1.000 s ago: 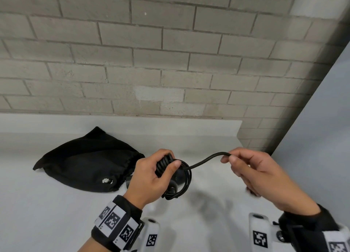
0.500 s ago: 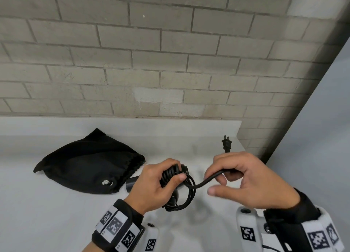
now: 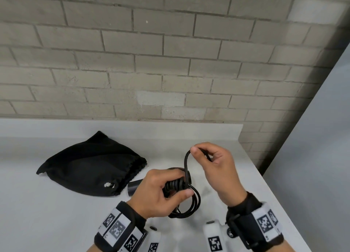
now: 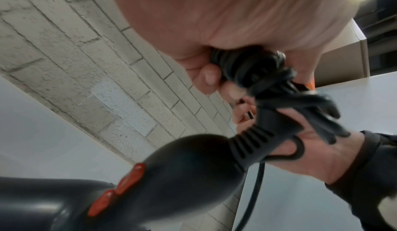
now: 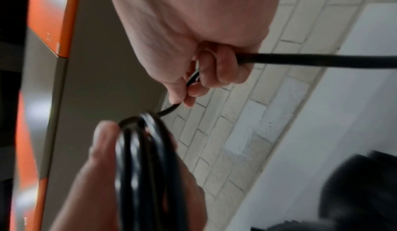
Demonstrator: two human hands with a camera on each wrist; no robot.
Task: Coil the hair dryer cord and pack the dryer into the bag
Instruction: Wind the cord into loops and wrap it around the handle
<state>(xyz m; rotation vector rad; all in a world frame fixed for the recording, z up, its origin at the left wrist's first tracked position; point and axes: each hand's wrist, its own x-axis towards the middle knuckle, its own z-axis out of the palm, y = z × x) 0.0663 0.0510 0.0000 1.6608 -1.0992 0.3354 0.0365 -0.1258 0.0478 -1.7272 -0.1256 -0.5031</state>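
Your black drawstring bag [image 3: 91, 164] lies slumped on its side on the white counter [image 3: 47, 214], to the left of your hands, its gathered mouth turned toward them. Whether anything sits inside it cannot be told; the fabric hides the interior. A white cord knot [image 3: 108, 184] shows near the mouth. Just beside the mouth, the nozzle end of the hair dryer [image 3: 132, 187] pokes out from under your left hand [image 3: 159, 193].

That left hand is curled around the bundled loops of the cord [image 3: 186, 198], thumb laid across the front of the coil, fingers wrapped behind it, so the loops are clamped against the dryer's handle. In the left wrist view you see the dryer's dark body with red-orange switches [image 4: 126, 183] below the palm, and the ribbed strain relief [image 4: 253, 143] leading up into the wound cord. Several loops hang below your thumb, above the counter.

Your right hand [image 3: 217, 168] is raised above and just right of the left, thumb and fingers pinching the loose end of the cord, which arcs from the pinch down into the coil. The rest of its fingers are curled in. Behind the counter stands a grey brick wall [image 3: 170, 62].
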